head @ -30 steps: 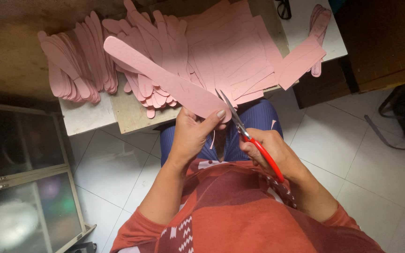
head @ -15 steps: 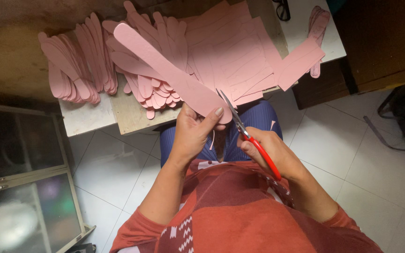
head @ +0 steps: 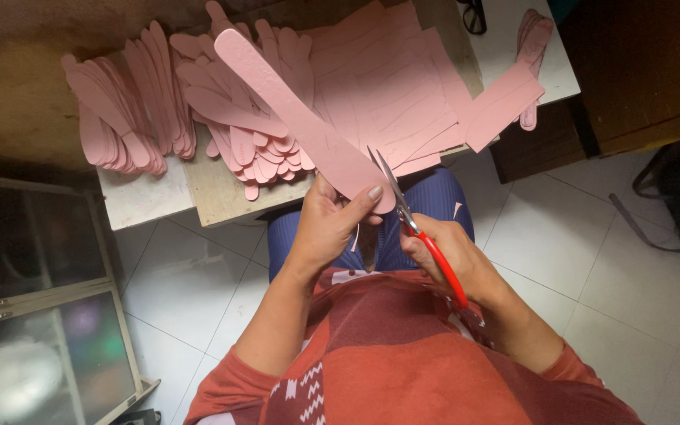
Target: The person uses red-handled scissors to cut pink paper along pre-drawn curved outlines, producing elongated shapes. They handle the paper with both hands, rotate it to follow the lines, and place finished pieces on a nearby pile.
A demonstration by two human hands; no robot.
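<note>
Item 1: left hand (head: 330, 224), fingers closed round the near end of a long pink strip (head: 301, 118), thumb on top. Strip held up in the air over the lap, far end rising up-left over the table stock, not touching it. Shape: long, narrow, rounded tip, slightly wider toward the held end; matte, stiff sheet, foam or card, can't tell which.

Item 2: right hand (head: 446, 252), fingers curled through the handles of red-handled scissors (head: 411, 216). Metal blades parted a little, set at the strip's right edge just beside the left thumb. Hands close together, near touching.

Item 3: table (head: 206, 193), small, pale worn top, near edge just ahead of the knees. Approx. all of the top covered. Room: free air between table edge and chest, where the cutting sits; white tiled floor (head: 584, 260) open to the right.

Item 4: cut pink pieces (head: 120, 118), same shape, two fanned heaps at left and centre, overlapping, some overhanging the near edge.

Item 5: flat pink sheets (head: 403, 86), stacked right of centre w/ faint traced outlines; one rectangular piece juts off the right corner.

Item 6: dark cabinet (head: 639, 71) far right; glass-panelled unit (head: 33, 315) lower left, close to the table's left side.
</note>
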